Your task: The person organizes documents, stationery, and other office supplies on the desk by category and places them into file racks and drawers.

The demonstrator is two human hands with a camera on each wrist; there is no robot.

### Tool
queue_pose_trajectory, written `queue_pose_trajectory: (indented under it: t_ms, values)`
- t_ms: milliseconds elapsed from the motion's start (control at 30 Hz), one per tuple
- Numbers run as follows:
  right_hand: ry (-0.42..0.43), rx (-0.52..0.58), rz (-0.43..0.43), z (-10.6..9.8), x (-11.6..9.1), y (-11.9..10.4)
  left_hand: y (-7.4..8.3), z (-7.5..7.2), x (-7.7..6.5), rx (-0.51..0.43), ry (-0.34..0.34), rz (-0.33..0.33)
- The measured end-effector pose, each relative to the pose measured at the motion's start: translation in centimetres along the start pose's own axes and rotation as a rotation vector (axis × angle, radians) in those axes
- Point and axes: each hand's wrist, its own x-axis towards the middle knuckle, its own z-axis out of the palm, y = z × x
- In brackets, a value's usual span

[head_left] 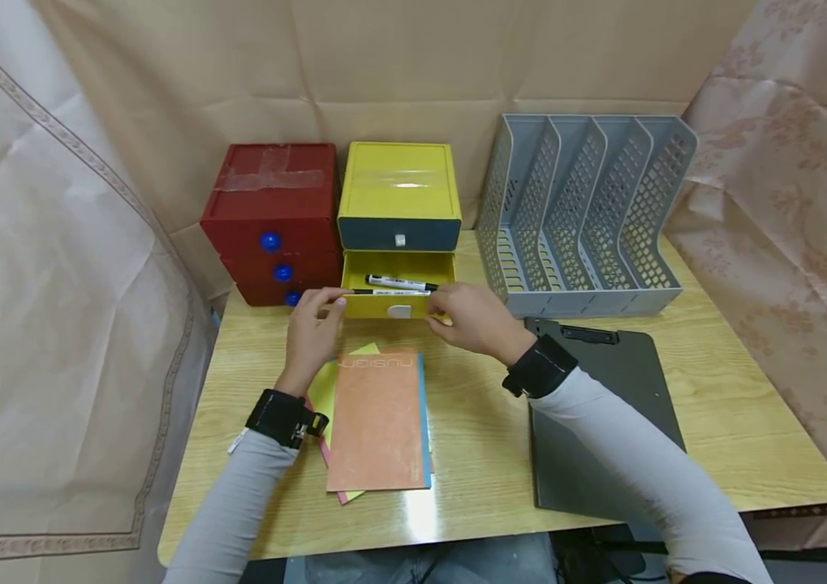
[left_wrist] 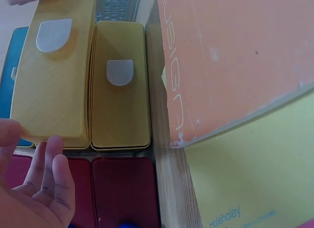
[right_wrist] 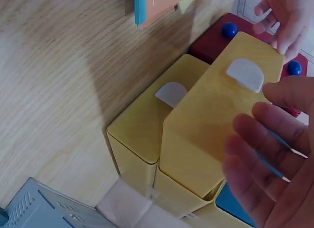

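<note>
A yellow drawer (head_left: pixel 369 307) is pulled out from under the dark blue-fronted drawer (head_left: pixel 369 234) of a yellow cabinet (head_left: pixel 398 178). Two black-and-white markers (head_left: pixel 402 282) lie at its front. At the drawer's left front corner is my left hand (head_left: pixel 313 332), fingertips right at the edge; in the left wrist view its other fingers (left_wrist: pixel 62 171) are loosely bent below. My right hand (head_left: pixel 482 320) reaches the right front corner. The right wrist view shows its fingers (right_wrist: pixel 245 127) relaxed and spread beside the drawer front, holding nothing. A grey handle (right_wrist: pixel 245 74) sits mid-front.
A red cabinet (head_left: pixel 277 182) with blue knobs stands left of the yellow one. On the right is a grey file rack (head_left: pixel 577 304), with a dark clipboard (head_left: pixel 603 422) before it, partly under my right arm. Several notebooks (head_left: pixel 376 422) lie stacked near the table's front.
</note>
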Motion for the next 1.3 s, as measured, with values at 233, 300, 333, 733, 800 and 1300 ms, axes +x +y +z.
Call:
queue_pose_trajectory:
  t_ms: [233,300,333,733,800,1300]
  values:
    - [0.011,0.003,0.087,-0.2,-1.5,0.2,-0.2,-0.1,-0.3,-0.026,0.022,-0.019]
    - [0.015,0.009,0.121,-0.1,-2.0,0.3,-0.4,0.0,-0.4,-0.035,0.03,-0.018]
    - [0.018,0.012,0.134,0.1,-2.3,0.4,-0.5,0.1,-0.5,-0.04,0.032,-0.014]
    - [0.182,0.086,0.224,1.9,-2.8,1.8,-0.7,0.2,-0.5,-0.137,0.18,-0.029]
    - [0.227,0.127,0.246,2.0,-2.7,2.1,-0.7,0.2,-0.4,-0.155,0.189,-0.034]
    - [0.331,0.265,0.35,2.7,-2.3,3.1,-0.3,0.2,0.1,-0.176,0.175,-0.021]
